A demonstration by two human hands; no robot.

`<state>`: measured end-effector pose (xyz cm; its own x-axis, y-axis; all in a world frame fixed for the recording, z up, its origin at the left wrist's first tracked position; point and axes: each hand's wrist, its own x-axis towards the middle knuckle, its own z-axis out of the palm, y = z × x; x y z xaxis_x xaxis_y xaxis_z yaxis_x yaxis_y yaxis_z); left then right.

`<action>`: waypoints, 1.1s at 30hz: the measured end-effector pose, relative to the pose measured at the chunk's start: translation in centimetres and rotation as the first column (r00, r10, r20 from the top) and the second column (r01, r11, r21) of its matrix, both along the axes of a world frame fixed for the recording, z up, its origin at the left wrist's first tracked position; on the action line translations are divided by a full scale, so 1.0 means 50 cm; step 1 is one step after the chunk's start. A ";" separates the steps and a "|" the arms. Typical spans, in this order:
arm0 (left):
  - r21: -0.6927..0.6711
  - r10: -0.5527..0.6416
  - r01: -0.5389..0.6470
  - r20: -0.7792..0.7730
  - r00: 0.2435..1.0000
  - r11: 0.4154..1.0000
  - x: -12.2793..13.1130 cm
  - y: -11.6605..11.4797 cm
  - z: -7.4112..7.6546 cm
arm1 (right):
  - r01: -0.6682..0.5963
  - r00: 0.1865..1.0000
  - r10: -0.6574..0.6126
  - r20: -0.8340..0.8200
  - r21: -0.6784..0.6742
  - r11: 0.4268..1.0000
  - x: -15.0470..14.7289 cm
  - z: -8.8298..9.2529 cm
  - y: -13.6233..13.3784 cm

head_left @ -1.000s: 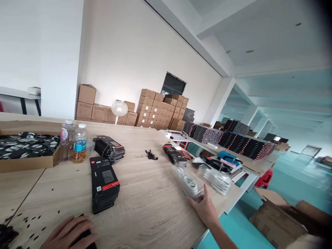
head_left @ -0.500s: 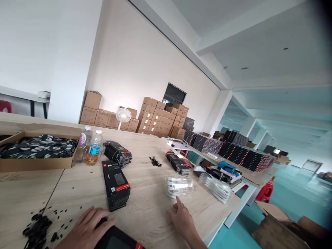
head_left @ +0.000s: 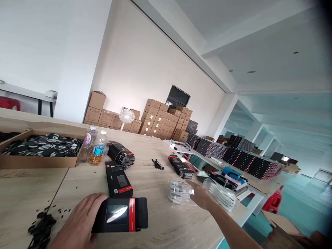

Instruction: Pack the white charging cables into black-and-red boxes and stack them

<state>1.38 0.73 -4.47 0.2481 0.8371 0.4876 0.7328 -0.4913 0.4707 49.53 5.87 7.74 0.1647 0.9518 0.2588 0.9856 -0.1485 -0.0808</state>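
My left hand (head_left: 84, 219) is wrapped round the left end of a black box (head_left: 116, 215) with a clear window and a red stripe. The box is puffed out into shape, and its right end flap stands open. My right hand (head_left: 201, 196) is at the right end of a pile of clear plastic trays (head_left: 178, 192), fingertips apart at its edge; whether they touch it I cannot tell. Beyond the held box lies a stack of flat black boxes (head_left: 118, 180) of the same kind.
A banded black bundle (head_left: 120, 154) lies by two bottles (head_left: 96, 150), another bundle (head_left: 180, 166) farther right. Small black pieces (head_left: 43, 224) are heaped at left, more (head_left: 157, 164) mid-table. A carton (head_left: 38, 162) holds black discs. More clear plastic (head_left: 220, 195) lies near the right edge.
The black box in my left hand has been raised from the table and now shows its opened-out shape. My right hand has moved right and forward to the end of the clear trays.
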 end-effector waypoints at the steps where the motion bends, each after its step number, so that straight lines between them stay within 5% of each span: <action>1: -0.020 0.002 -0.002 0.014 1.000 1.000 0.003 -0.001 0.005 | -0.013 1.000 0.014 0.022 -0.031 0.999 0.000 -0.002 -0.001; 7: -0.124 0.012 -0.007 0.041 0.999 0.992 0.016 -0.013 0.029 | -0.139 0.979 0.152 0.138 -0.099 0.985 -0.054 -0.025 -0.029; 14: -0.258 -0.064 0.053 -0.032 0.997 0.965 0.021 -0.023 0.037 | -0.320 0.933 0.340 0.120 -0.153 0.935 -0.116 -0.005 -0.047; 21: -0.247 -0.097 0.086 -0.032 0.995 0.965 0.024 -0.029 0.036 | -0.260 0.964 0.245 -0.104 -0.168 0.951 -0.081 -0.031 -0.051; 26: -0.276 -0.089 0.070 -0.054 0.995 0.959 0.026 -0.023 0.033 | -0.323 0.934 0.310 -0.177 -0.049 0.945 -0.049 -0.048 -0.044; 33: -0.221 -0.018 0.005 -0.059 0.998 0.975 0.012 -0.008 0.024 | -0.302 0.918 0.334 -0.213 0.170 0.938 -0.064 -0.017 -0.052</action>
<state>1.97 0.33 -3.26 0.2815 0.9192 0.2754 0.7581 -0.3890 0.5234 46.36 3.28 6.91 -0.0699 0.9240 0.3759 0.9288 0.1977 -0.3135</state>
